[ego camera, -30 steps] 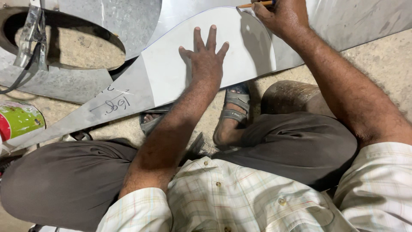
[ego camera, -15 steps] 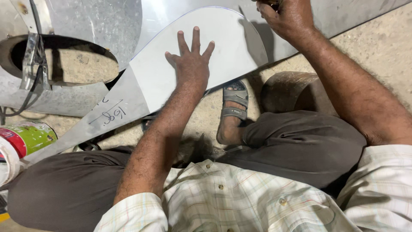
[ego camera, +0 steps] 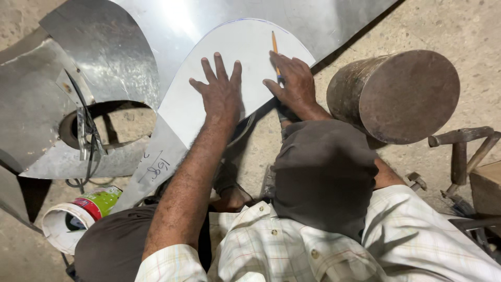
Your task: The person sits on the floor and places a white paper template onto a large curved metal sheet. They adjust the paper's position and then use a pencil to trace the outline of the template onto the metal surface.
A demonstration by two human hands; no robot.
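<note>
Grey sheet metal, rounded white template (ego camera: 245,47) on top.
My left hand (ego camera: 222,94) presses it flat, fingers spread; right hand (ego camera: 295,83) fingers pinch a pencil (ego camera: 274,48) at its curved edge.

Left hand (ego camera: 222,94) flat on rounded template (ego camera: 245,57); right hand (ego camera: 295,83) beside it grips pencil (ego camera: 274,46), tip at template edge over sheet metal (ego camera: 172,26).

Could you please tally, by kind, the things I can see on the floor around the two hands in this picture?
Hands: 2, left hand flat on the template, right hand holding the pencil
Pale rounded template: 1
Pencil: 1
Sheet-metal piece with a round hole: 1
Rusty metal cylinder: 1
Green and red can: 1
Total: 7
</note>
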